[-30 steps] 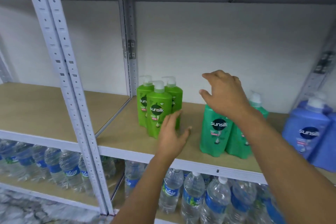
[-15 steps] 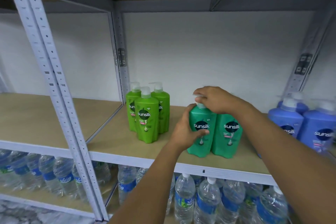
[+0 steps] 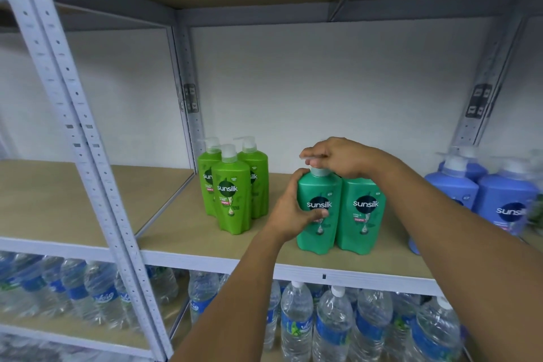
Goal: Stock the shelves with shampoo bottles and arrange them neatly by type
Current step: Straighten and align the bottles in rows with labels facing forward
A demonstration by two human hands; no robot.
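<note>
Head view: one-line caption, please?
Left hand and right hand grip a teal shampoo bottle on the shelf.

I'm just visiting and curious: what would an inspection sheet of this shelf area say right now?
Surface: wooden shelf board, mostly bare at left.
Job's things: three light green bottles clustered; two teal bottles side by side; blue bottles at right.
Clutter: nothing seen.
Hands: left hand grips the left teal bottle; right hand on its pump top.
Cables: nothing seen.
Surroundings: white wall, grey metal uprights, water bottles below.
</note>
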